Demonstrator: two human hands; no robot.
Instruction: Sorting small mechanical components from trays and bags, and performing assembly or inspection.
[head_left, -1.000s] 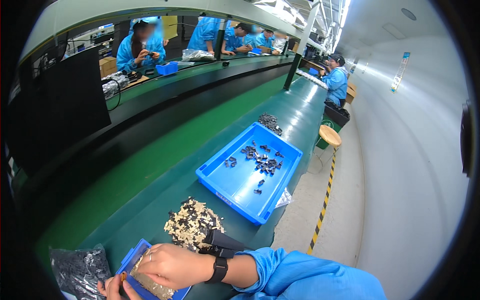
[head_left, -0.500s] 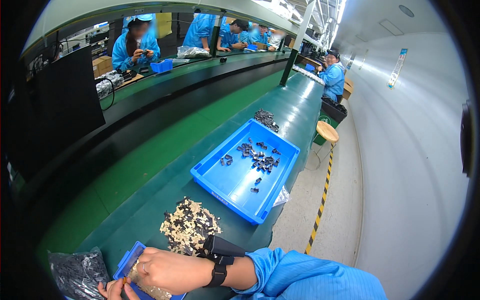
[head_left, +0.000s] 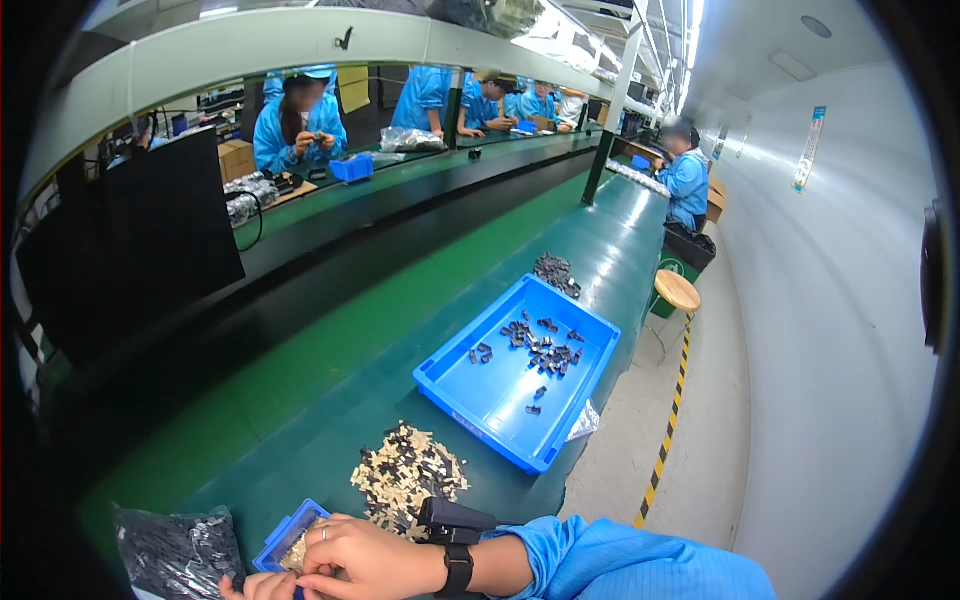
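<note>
My right hand (head_left: 372, 562), with a ring and a black wrist strap, reaches over a small blue bin (head_left: 283, 532) of small pale pieces. Its fingers are bent and pinched close to my left hand (head_left: 258, 588), which shows only in part at the lower edge. The fingertips meet there, and whatever is between them is hidden. Just beyond my right wrist lies a pile of small beige and black parts (head_left: 400, 475). A clear bag of black parts (head_left: 178, 548) sits to the left of the bin.
A large blue tray (head_left: 465, 428) holds several small black parts. Behind it is a heap of dark parts (head_left: 556, 272). People in blue work across the conveyor, and another sits farther along the bench. A wooden stool (head_left: 678, 291) stands in the right aisle.
The view has tilted up, so the bench things appear lower and farther right. My right hand's fingers have come down to meet the left hand's, where a small orange-brown piece showed before.
</note>
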